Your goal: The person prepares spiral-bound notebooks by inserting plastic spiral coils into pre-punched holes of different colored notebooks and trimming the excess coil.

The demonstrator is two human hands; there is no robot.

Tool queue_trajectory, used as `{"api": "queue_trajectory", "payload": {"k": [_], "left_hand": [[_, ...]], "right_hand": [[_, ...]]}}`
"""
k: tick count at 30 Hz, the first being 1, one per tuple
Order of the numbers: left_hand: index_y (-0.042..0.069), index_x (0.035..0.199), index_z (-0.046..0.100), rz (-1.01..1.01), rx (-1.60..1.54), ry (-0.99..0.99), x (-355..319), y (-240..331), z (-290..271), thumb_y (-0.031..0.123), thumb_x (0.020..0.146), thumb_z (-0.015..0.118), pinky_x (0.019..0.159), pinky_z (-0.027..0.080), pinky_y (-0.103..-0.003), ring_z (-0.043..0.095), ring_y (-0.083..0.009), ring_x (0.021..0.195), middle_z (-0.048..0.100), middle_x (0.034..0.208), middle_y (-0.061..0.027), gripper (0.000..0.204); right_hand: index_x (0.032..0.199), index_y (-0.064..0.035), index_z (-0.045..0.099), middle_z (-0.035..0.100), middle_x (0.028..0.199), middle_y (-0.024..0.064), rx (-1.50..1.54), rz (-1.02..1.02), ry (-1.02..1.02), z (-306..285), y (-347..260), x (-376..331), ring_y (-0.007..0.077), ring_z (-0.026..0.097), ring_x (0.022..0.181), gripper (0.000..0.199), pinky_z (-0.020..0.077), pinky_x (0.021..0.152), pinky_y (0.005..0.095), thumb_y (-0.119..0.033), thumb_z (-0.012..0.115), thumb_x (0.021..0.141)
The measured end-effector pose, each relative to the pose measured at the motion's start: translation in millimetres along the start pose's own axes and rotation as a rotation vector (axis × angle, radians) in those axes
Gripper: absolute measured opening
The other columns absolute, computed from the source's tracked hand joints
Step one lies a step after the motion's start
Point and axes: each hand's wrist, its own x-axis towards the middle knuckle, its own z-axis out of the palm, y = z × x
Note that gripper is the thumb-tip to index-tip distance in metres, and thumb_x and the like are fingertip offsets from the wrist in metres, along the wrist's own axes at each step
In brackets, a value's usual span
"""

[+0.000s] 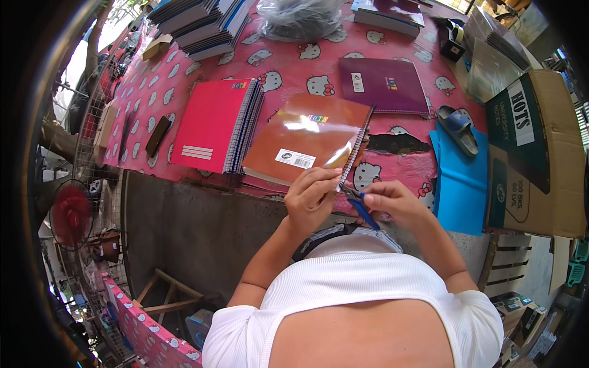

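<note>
My left hand is closed on the near corner of an orange-brown spiral notebook, close to the end of its wire binding. Blue-handled pliers are in my right hand, their metal jaws against the near end of the spiral wire. The notebook lies tilted over the table's front edge, a white barcode label on its cover. To its left rests a stack of spiral notebooks with a red cover on top. Behind it to the right is a purple notebook.
A pink patterned cloth covers the table, torn near a dark hole. Blue sheets lie at the right under a blue sandal. A cardboard box stands beyond them. Tall stacks of books and a plastic bag sit behind.
</note>
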Motion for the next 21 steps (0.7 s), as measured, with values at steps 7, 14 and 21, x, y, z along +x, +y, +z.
{"api": "queue_trajectory", "payload": {"k": [7, 14, 21], "left_hand": [[0.0, 0.087, 0.066, 0.04, 0.011, 0.033, 11, 4, -3, -0.008, 0.065, 0.074, 0.066, 0.05, -0.03, 0.063, -0.0239, 0.079, 0.066, 0.09, -0.0117, 0.025], [0.003, 0.093, 0.069, -0.084, 0.038, -0.139, 37, 9, -41, 0.011, 0.062, 0.085, 0.068, 0.051, -0.03, 0.064, -0.0209, 0.085, 0.067, 0.089, -0.0107, 0.036], [0.003, 0.136, 0.039, -0.381, 0.048, 0.887, 5, -110, -230, 0.043, 0.094, 0.049, 0.102, 0.035, -0.036, 0.047, -0.0208, 0.121, 0.045, 0.137, -0.0123, 0.059]], "right_hand": [[0.11, -0.0079, 0.062, 0.054, 0.125, 0.0149, -1.631, -0.496, 0.621, -63, 57, -14, 0.0356, 0.05, 0.117, 0.044, 0.0379, 0.097, 0.048, -0.018, 0.075, 0.069], [0.122, -0.0113, 0.056, 0.062, 0.111, 0.014, -1.608, -0.744, -0.015, 25, -72, 78, 0.033, 0.059, 0.103, 0.054, 0.0483, 0.084, 0.039, -0.014, 0.071, 0.071], [0.111, -0.0038, 0.061, 0.066, 0.102, 0.0068, -0.902, -1.313, 0.498, 69, -208, 170, 0.0117, 0.062, 0.092, 0.031, 0.0508, 0.083, 0.0255, 0.002, 0.065, 0.081]]}}
